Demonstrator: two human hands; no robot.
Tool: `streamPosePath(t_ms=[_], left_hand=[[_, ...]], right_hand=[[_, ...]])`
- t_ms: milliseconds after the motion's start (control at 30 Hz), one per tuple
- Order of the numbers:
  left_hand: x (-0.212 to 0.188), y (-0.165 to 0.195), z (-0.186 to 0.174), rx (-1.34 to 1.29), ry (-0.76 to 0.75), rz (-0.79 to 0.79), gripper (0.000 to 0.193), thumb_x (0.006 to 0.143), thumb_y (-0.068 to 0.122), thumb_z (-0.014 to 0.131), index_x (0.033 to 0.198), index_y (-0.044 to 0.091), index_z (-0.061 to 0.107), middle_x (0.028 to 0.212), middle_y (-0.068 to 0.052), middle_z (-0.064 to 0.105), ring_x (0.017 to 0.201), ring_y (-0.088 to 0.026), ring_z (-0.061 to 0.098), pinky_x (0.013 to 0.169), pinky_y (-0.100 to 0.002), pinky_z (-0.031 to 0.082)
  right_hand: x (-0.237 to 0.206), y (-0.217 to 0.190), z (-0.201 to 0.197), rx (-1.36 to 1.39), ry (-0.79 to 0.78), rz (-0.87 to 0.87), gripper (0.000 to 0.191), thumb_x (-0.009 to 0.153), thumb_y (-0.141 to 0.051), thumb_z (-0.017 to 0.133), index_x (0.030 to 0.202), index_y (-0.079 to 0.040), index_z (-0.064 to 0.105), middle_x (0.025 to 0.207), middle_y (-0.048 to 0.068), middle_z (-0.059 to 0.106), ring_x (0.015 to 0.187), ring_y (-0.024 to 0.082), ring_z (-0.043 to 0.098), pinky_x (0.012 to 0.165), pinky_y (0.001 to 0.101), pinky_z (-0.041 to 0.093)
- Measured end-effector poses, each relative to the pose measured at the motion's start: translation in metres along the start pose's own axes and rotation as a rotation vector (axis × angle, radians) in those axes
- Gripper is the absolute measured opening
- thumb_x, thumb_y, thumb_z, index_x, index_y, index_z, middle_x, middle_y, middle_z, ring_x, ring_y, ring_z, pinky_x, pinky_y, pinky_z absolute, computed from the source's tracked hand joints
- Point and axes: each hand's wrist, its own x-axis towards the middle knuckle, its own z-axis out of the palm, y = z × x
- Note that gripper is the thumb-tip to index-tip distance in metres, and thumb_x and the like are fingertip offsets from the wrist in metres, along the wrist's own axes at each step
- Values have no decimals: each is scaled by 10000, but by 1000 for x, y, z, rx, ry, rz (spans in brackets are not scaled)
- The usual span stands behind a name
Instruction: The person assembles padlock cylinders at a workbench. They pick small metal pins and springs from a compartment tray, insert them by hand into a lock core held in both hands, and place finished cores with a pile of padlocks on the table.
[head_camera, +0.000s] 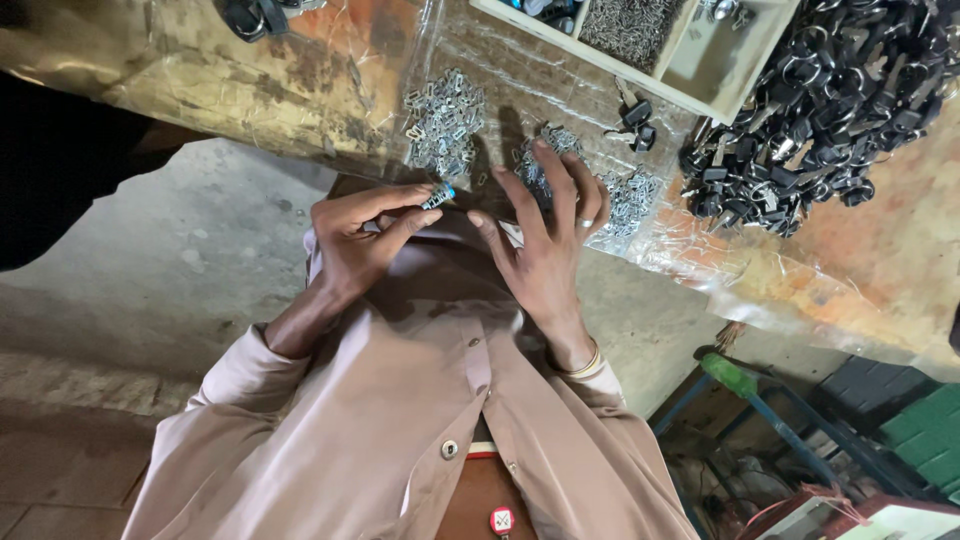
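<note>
At the table (250, 100) edge, the left hand (355, 240) pinches a small metal piece (438, 196).

Just beyond that closed grip lie piles of metal pieces (445, 125); the right hand (545, 235), fingers spread and empty, rests beside another pile. Best to keep the pinch firm near the tip. The piece's shape is too small to make out.
</note>
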Motion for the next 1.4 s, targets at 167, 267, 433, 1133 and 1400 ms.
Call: streamPosePath(t_ms=[167,267,433,1133,1400], left_hand=[[-2,0,2,-2,-18,-87,230,887,47,860,1096,2,775,1128,-116,791,800,-92,711,649,-207,546],[-1,1,5,-4,-36,-97,238,881,52,866,1096,3,777,1126,-105,794,721,-68,664,608,-194,515],[1,-1,13,2,-22,-15,251,882,56,877,1106,11,773,1107,-86,792,696,-52,646,597,-191,497],[7,3,32,167,-168,455,174,919,-3,825,1076,16,754,1113,-113,777,979,-234,797,756,-309,644],[-1,4,17,88,-147,255,243,877,58,866,1088,-1,762,1100,-127,773,962,-228,786,809,-311,648]], right_hand=[[-5,3,-3,-81,62,-127,318,901,-321,892,1187,-265,764,1499,23,512,1440,319,356,1189,538,201],[-4,4,-5,-20,92,-147,281,859,-251,925,1107,-264,794,1399,-34,572,1381,277,402,1153,511,241],[-4,4,-3,74,101,-90,274,830,-164,913,1073,-210,794,1265,-41,618,1203,256,504,1051,476,273],[-34,13,-1,365,83,113,316,839,-77,880,1068,-73,662,995,-21,746,913,167,648,963,376,396],[-29,21,-6,-76,152,-142,321,846,-314,926,1133,-237,808,1411,56,570,1313,322,418,1092,488,266]])
